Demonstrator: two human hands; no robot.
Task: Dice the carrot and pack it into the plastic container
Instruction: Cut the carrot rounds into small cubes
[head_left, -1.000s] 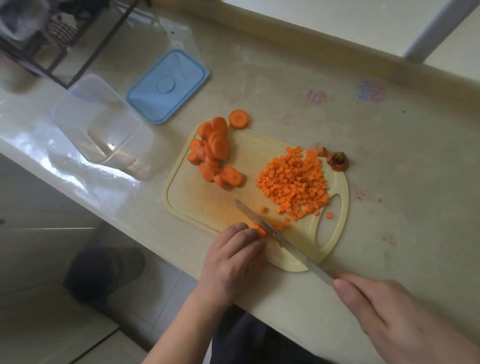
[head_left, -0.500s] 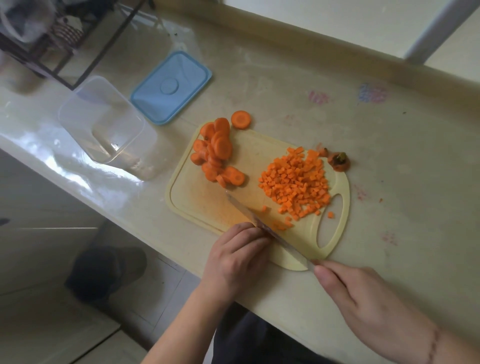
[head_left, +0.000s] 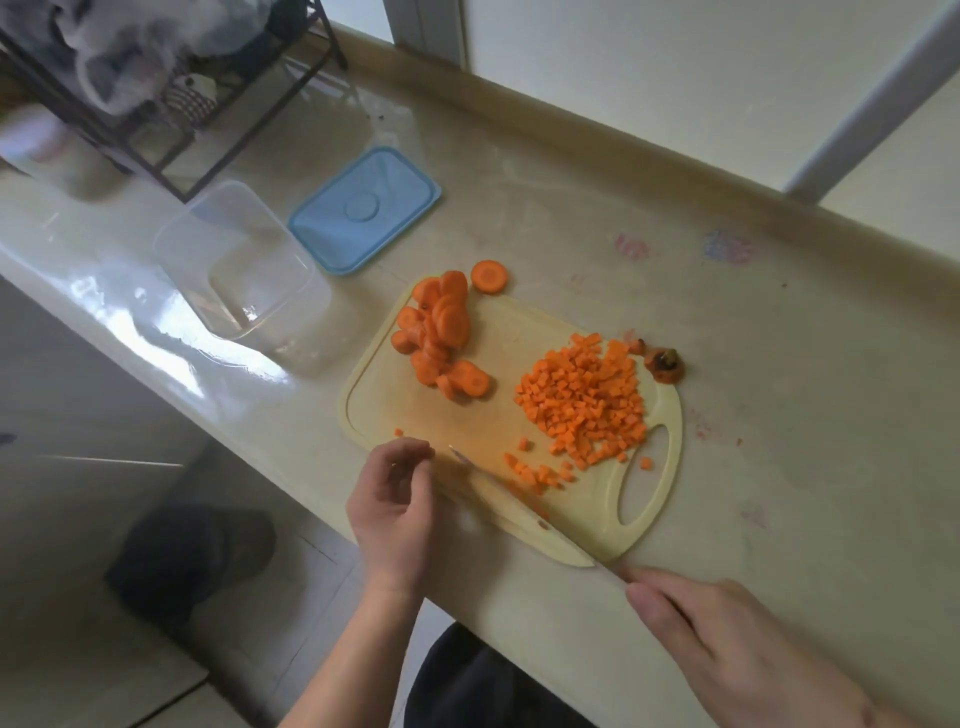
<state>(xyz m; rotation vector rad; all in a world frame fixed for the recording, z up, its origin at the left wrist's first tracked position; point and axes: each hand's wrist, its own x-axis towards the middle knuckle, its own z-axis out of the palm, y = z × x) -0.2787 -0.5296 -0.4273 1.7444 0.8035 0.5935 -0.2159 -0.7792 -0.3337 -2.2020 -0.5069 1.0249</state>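
Your right hand (head_left: 727, 644) grips the knife (head_left: 519, 499) by its handle, fingers curled round it, the blade lying across the near edge of the cutting board (head_left: 660, 499) with its tip pointing left. Your left hand (head_left: 395, 509) hovers just left of the blade, fingers loosely curled and holding nothing. On the board, the diced carrot (head_left: 584, 402) sits heaped toward the right, a few cubes scattered near the blade, and the carrot slices (head_left: 441, 332) are piled at the far left. One slice lies off the board on the tabletop (head_left: 779, 415). The plastic container (head_left: 239, 260) stands left of the board, with its blue lid (head_left: 363, 208) lying beside it, farther back
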